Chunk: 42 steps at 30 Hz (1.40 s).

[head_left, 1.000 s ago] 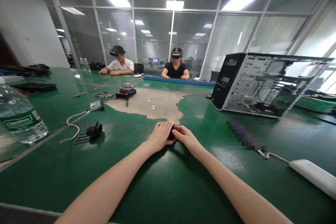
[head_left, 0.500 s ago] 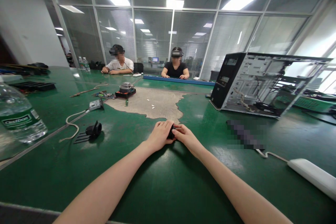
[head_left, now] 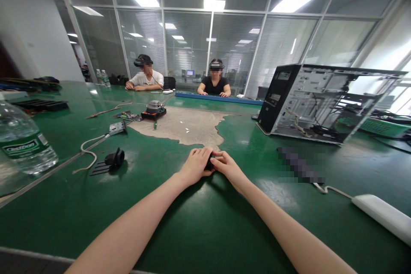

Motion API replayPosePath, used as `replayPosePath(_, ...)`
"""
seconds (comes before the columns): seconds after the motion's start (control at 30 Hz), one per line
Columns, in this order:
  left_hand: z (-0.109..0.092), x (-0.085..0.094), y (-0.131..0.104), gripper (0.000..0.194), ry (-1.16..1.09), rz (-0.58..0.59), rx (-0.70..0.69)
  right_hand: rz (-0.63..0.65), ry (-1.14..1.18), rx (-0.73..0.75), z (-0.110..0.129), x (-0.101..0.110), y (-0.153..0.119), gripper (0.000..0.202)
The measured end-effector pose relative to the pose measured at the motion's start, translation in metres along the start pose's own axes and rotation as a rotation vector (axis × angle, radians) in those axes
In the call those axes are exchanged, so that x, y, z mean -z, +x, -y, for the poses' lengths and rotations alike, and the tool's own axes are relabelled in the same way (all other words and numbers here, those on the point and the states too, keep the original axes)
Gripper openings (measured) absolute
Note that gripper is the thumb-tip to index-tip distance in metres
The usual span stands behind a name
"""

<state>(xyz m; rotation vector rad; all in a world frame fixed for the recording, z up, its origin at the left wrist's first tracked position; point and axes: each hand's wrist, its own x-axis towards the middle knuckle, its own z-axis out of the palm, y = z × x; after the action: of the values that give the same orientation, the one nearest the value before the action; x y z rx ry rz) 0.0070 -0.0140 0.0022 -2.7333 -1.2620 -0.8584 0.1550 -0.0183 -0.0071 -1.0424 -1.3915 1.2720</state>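
Between my two hands, low over the green table (head_left: pixel 192 231), is a small black object (head_left: pixel 209 162), mostly covered by fingers. My left hand (head_left: pixel 195 166) is wrapped round its left side, while my right hand (head_left: pixel 226 167) grips its right side with thumb and fingers. To the left on the table lies a black plastic part with prongs (head_left: pixel 114 159). Farther back sits a fan-like cooler on a black and orange base (head_left: pixel 154 110), with a metal bracket (head_left: pixel 117 127) nearer me.
An open computer case (head_left: pixel 308 102) stands at the right, with a white power strip (head_left: pixel 382 214) nearer me. A water bottle (head_left: pixel 25 145) is at the left. Two people, one in a white shirt (head_left: pixel 149 80), one in a black shirt (head_left: pixel 214 87), sit across the table.
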Motion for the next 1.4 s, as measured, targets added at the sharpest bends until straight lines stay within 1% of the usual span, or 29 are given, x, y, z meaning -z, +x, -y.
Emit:
replayPosePath(0.1,0.000,0.001,0.000,0.053,0.008,0.008,-0.003,0.009,-0.030,-0.008,0.001,0.001,0.000,0.032)
replayPosePath(0.27,-0.001,0.002,0.000,0.053,-0.003,0.027,0.005,0.085,0.011,0.019,0.007,0.002,-0.004,0.036)
replayPosePath(0.4,-0.001,0.001,0.000,0.054,-0.009,0.015,0.005,0.047,0.045,0.003,0.004,0.002,-0.003,0.027)
replayPosePath(0.6,0.000,-0.001,0.000,0.056,0.019,-0.012,-0.009,-0.005,0.025,-0.047,-0.001,0.000,0.001,0.029)
replayPosePath(0.73,0.001,-0.001,0.000,0.055,0.015,-0.004,-0.005,0.028,-0.013,0.001,0.005,0.002,-0.002,0.030)
replayPosePath(0.87,0.000,0.000,0.000,0.054,0.001,0.009,0.001,0.077,0.002,0.042,0.011,0.002,-0.006,0.031)
replayPosePath(1.0,0.000,0.000,0.000,0.055,-0.004,0.002,0.002,0.043,0.011,0.010,0.009,-0.001,-0.007,0.026)
replayPosePath(1.17,0.000,-0.001,0.000,0.055,-0.008,0.007,0.008,-0.019,0.009,-0.029,0.002,-0.002,-0.002,0.030)
replayPosePath(1.27,0.000,0.000,0.000,0.055,-0.002,0.005,0.005,0.002,-0.010,-0.039,0.001,0.000,0.000,0.030)
replayPosePath(1.4,0.000,0.001,0.000,0.055,-0.002,0.005,-0.002,0.051,-0.037,0.027,0.007,0.002,-0.004,0.030)
